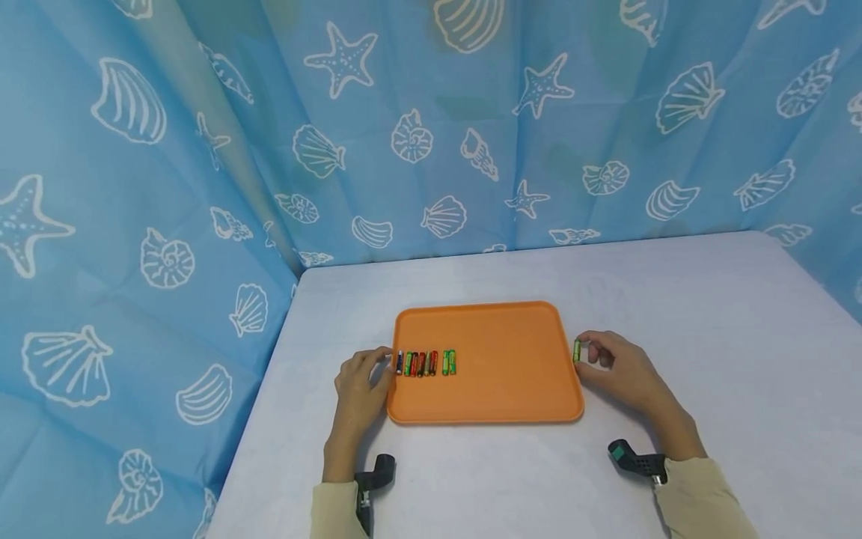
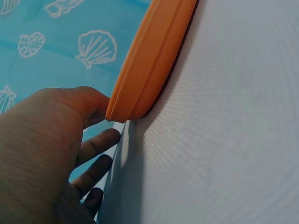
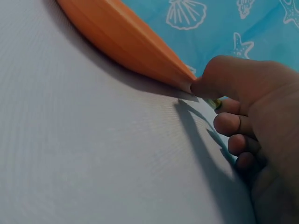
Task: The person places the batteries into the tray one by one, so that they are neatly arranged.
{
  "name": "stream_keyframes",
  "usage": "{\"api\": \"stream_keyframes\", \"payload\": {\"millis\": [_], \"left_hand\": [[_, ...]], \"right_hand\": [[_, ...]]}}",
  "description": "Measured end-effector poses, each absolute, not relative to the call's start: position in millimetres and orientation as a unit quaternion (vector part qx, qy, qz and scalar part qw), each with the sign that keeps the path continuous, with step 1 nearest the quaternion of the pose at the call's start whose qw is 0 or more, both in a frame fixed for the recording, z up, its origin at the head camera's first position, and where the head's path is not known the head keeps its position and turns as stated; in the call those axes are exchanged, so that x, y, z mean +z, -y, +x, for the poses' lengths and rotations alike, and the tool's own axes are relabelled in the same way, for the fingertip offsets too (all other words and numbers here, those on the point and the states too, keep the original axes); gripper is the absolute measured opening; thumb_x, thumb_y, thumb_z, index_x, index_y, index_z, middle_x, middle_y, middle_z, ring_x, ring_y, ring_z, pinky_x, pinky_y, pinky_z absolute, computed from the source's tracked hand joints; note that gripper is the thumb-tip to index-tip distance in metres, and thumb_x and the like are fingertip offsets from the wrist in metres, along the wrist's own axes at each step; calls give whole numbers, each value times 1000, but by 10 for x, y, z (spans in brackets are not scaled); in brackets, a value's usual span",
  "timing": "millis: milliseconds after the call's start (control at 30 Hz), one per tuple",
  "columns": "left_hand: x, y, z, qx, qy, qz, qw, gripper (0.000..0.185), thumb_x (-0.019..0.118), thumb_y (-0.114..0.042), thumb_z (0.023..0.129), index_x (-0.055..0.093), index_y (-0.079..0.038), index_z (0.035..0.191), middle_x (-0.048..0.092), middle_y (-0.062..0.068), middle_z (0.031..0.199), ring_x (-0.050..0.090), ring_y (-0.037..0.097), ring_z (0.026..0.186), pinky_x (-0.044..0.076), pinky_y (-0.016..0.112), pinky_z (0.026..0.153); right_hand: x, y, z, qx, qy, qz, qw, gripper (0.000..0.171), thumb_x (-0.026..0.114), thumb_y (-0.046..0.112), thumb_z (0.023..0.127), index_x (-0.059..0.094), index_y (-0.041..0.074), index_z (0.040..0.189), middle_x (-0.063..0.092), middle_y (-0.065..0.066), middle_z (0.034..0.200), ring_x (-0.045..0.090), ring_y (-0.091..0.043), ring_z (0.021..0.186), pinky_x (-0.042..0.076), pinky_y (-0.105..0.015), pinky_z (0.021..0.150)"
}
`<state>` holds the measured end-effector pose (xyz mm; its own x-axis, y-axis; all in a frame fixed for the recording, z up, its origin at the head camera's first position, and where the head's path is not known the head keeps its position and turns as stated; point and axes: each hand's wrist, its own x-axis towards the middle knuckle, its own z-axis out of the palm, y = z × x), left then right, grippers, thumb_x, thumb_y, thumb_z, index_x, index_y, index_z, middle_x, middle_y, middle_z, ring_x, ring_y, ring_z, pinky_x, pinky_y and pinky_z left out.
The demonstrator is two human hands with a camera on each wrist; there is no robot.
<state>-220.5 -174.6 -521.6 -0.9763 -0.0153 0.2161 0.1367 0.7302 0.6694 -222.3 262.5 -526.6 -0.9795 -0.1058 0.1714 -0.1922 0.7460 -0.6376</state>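
An orange tray (image 1: 512, 367) lies on the table, with a row of small batteries (image 1: 421, 364) in its left half. They are green, red and dark. At the left rim is my left hand (image 1: 360, 385), thumb and forefinger bent loosely towards the dark blue battery (image 1: 399, 362) that ends the row. In the left wrist view its other fingers (image 2: 96, 175) are spread; the forefinger is mostly hidden there. Beside the right rim, my right hand (image 1: 619, 370) pinches a green battery (image 1: 577, 350) between thumb and forefinger. The thumb mostly covers this battery in the right wrist view.
A white cloth covers the table (image 1: 512, 479). Blue curtains (image 1: 431, 135) with shell and starfish prints hang behind it and along the left side. Each wrist carries a black camera mount, one on the left (image 1: 377, 473) and one on the right (image 1: 633, 458).
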Motion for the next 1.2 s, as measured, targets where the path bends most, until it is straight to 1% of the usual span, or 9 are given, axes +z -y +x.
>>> {"api": "stream_keyframes", "payload": {"millis": [100, 267, 333, 467, 633, 767, 867, 967, 1200], "left_hand": [[-5224, 1747, -2207, -364, 925, -33, 106, 31, 64, -23, 98, 65, -21, 129, 59, 5, 124, 42, 34, 130, 20, 55, 110], [-5225, 1751, -2205, -365, 925, -32, 104, 31, 64, -23, 98, 65, -20, 129, 59, 5, 124, 42, 34, 129, 20, 55, 110], [-5222, 1751, -2204, -366, 925, -29, 100, 31, 63, -24, 99, 65, -21, 130, 59, 5, 125, 41, 33, 130, 20, 54, 110], [-5220, 1746, -2213, -366, 925, -27, 96, 31, 63, -26, 99, 65, -22, 130, 59, 4, 125, 41, 31, 131, 19, 52, 111], [-5205, 1742, -2221, -366, 925, -29, 99, 31, 63, -26, 99, 65, -22, 130, 59, 3, 125, 41, 31, 130, 19, 52, 111], [-5194, 1747, -2225, -366, 925, -29, 100, 32, 63, -26, 99, 65, -22, 130, 59, 3, 125, 41, 31, 130, 19, 53, 111], [-5189, 1763, -2224, -367, 924, -33, 104, 32, 63, -24, 98, 65, -22, 130, 59, 4, 124, 42, 33, 129, 19, 55, 110], [-5194, 1784, -2224, -369, 922, -38, 110, 31, 64, -22, 98, 65, -21, 129, 59, 5, 123, 43, 34, 128, 20, 57, 109], [-5254, 1784, -2214, -373, 920, -46, 112, 31, 64, -23, 98, 66, -20, 129, 60, 4, 123, 43, 34, 128, 20, 56, 109]], "right_hand": [[-5265, -2618, -2213, 352, 930, 71, 76, 43, 77, 30, 88, 62, 9, 122, 56, -1, 89, 47, -19, 83, 42, -32, 70], [-5239, -2563, -2209, 382, 917, 72, 93, 43, 77, 27, 89, 62, 9, 125, 57, -2, 89, 51, -20, 85, 44, -19, 72], [-5223, -2513, -2221, 390, 913, 80, 89, 42, 76, 27, 89, 62, 10, 125, 56, -1, 91, 52, -19, 87, 43, -15, 74], [-5187, -2383, -2245, 398, 908, 106, 75, 43, 77, 28, 89, 63, 9, 124, 55, -1, 92, 52, -18, 87, 45, -18, 74], [-5154, -2214, -2253, 397, 905, 138, 66, 45, 78, 29, 88, 63, 9, 125, 54, -1, 92, 51, -19, 85, 46, -26, 73], [-5122, -2083, -2254, 389, 905, 156, 70, 44, 78, 28, 88, 63, 10, 125, 54, 0, 93, 49, -20, 90, 45, -36, 79], [-5102, -1969, -2272, 378, 906, 172, 80, 40, 79, 26, 86, 64, 11, 121, 53, 0, 91, 48, -20, 93, 40, -41, 86], [-5085, -1836, -2305, 375, 903, 193, 89, 37, 80, 24, 85, 64, 12, 116, 53, 1, 89, 47, -18, 91, 38, -40, 85], [-5077, -1526, -2348, 369, 893, 238, 98, 36, 83, 22, 81, 66, 10, 111, 54, 3, 85, 48, -16, 87, 44, -35, 78]]}}
